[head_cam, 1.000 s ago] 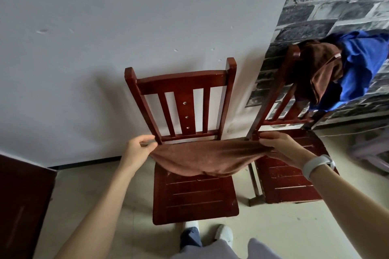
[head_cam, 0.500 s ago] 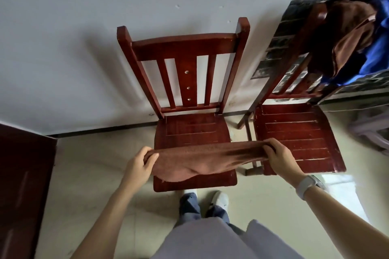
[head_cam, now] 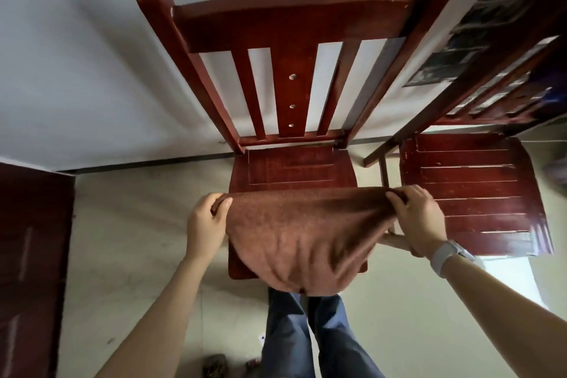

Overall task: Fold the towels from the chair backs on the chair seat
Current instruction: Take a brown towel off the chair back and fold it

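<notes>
Over the front of the chair seat (head_cam: 291, 167) you hold a brown towel (head_cam: 302, 235) stretched out between your two hands. It hangs down in a big soft belly in the middle, and the low part droops past the front edge of the seat, in front of your legs. The back half of the seat shows bare behind it.

That sag tells you a lot. It looks soft and floppy, with no stiffness at all, so it will bend wherever you let it. It seems light too, since you lift it with just your fingers. The fuzzy cloth should not slip much, and it cannot break. The best places to hold it are the top corners, just where you have it, because then the top edge stays straight and the rest hangs even.

Your left hand (head_cam: 206, 224) pinches the left top corner, with the thumb on the near side and the fingers curled round the edge. Your right hand (head_cam: 418, 218) grips the right top corner, with the fingers bent over the top of the cloth. A white band (head_cam: 446, 256) sits on that wrist. A second chair (head_cam: 472, 190) stands just beside the first, on the right.
</notes>
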The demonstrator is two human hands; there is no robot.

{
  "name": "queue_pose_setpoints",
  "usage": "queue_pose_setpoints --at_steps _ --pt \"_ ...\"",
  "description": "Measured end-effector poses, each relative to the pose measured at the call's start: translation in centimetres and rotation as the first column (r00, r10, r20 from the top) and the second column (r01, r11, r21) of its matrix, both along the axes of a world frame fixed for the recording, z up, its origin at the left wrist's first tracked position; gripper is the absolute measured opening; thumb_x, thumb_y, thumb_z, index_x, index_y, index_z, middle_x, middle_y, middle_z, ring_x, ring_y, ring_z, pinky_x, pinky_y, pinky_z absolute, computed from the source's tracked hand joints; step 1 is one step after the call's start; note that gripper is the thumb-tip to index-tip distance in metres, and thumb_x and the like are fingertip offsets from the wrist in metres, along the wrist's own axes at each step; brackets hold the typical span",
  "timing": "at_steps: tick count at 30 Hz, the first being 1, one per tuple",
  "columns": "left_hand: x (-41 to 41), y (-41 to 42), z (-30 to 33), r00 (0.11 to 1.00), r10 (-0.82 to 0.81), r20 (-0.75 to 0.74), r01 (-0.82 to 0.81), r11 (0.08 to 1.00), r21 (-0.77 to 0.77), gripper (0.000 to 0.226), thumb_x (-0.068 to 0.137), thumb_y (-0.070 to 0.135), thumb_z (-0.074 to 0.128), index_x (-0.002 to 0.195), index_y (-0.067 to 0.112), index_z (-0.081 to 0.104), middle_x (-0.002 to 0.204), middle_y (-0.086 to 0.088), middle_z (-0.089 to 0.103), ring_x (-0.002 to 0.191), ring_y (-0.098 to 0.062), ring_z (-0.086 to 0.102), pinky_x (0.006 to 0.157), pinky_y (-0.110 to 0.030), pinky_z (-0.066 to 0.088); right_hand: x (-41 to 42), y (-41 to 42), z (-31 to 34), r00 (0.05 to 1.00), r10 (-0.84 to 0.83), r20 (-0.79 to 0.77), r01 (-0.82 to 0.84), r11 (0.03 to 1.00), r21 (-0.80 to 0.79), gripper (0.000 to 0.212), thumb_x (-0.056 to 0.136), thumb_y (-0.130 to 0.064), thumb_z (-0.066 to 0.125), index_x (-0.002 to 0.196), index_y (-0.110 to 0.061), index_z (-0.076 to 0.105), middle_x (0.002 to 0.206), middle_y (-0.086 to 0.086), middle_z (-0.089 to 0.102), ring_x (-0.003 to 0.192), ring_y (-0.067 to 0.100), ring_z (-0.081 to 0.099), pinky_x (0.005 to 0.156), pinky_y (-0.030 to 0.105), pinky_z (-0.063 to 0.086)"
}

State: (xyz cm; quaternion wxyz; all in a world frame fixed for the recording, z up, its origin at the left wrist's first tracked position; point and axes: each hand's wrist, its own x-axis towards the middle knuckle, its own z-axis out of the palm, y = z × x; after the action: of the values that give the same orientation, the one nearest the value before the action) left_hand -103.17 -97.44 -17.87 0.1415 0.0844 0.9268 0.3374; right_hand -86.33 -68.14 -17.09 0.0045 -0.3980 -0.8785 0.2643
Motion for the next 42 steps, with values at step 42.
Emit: queue_pose_setpoints --at_steps 42 --pt "12.1 -1.5 -22.3 0.92 0.245 0.307 -0.075 0.877 -0.475 0.022 0.085 0.013 0.057 0.102 0.0 0.055 0.106 -0.021 0.057 0.101 -0.039 0.052 0.08 -0.044 0.043 8.1 -9.2 -23.6 0.886 -0.122 0.448 0.251 0.938 -0.24 0.024 0.089 -0.009 0.048 0.11 0.003 0.048 0.114 0.025 0.055 0.105 0.043 0.048 0.084 0.045 0.039"
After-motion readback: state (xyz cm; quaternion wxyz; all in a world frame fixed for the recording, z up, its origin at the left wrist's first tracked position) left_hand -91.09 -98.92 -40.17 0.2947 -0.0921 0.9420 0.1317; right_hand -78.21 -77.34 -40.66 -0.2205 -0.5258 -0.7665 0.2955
